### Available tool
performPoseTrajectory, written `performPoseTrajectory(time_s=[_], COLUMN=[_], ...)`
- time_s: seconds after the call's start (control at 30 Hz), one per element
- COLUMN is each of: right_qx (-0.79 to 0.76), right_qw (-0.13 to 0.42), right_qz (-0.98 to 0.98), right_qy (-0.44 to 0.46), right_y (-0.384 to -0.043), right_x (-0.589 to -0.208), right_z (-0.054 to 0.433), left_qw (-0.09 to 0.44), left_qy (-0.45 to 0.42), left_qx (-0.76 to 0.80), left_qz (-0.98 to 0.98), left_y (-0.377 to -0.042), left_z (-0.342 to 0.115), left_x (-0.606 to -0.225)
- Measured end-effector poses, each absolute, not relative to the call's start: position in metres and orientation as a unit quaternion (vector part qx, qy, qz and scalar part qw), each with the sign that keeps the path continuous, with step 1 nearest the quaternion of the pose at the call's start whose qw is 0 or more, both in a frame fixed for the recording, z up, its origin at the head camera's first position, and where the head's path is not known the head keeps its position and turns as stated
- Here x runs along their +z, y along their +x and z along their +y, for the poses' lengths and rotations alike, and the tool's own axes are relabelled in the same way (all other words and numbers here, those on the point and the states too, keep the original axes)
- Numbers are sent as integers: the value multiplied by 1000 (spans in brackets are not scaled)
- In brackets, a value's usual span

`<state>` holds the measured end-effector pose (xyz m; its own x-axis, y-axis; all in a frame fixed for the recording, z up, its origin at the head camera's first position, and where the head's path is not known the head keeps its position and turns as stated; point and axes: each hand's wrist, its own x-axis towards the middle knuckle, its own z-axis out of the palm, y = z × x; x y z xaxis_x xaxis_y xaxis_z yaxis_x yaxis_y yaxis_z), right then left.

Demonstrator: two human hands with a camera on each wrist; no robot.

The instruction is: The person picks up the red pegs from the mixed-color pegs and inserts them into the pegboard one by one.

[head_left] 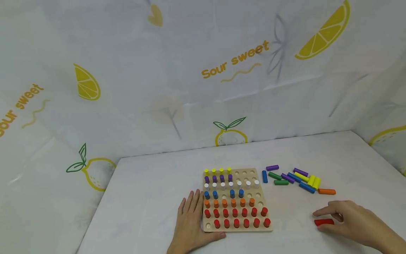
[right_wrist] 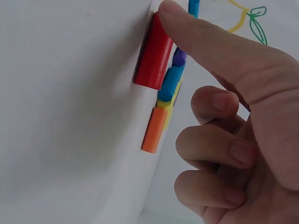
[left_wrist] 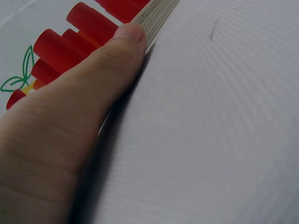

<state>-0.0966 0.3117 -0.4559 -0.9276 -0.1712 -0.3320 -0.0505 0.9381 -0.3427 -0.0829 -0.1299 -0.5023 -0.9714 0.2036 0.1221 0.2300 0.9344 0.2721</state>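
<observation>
A wooden pegboard (head_left: 238, 228) holds rows of upright yellow, purple, white, blue, orange and red pegs. Its front-left hole is bare, as are several holes at the right and one gap in the blue row. My left hand (head_left: 190, 222) lies with straight fingers along the board's left edge, the thumb (left_wrist: 126, 51) against its front edge. Right of the board, a loose red peg (head_left: 324, 222) lies on the table beneath my right hand (head_left: 355, 222). The thumb (right_wrist: 187, 25) overlaps one end of that peg; the index finger is spread above it, other fingers curled.
Loose pegs lie scattered behind my right hand: an orange peg (head_left: 327, 191), yellow pegs (head_left: 311, 180), blue pegs (head_left: 306, 187), green pegs (head_left: 281, 182) and purple pegs (head_left: 272, 168). A white cloth with lemon prints (head_left: 231, 137) rises behind the table.
</observation>
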Motion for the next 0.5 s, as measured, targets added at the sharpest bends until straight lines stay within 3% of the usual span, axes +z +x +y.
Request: performPoseTrajectory(time_s=[0.23,0.5], right_qx=[-164,-151], right_qw=[215,211], right_qz=[961,964], right_qy=[-58,-66], right_y=[-100,-99], right_x=[-460,-454], right_z=[310,305], left_qw=[50,38], left_qy=[-114,-110], left_qx=[-146,-147], left_qz=[-981,-982], left_y=[-82,-82], left_z=[-130,-130], left_x=[-502,-500])
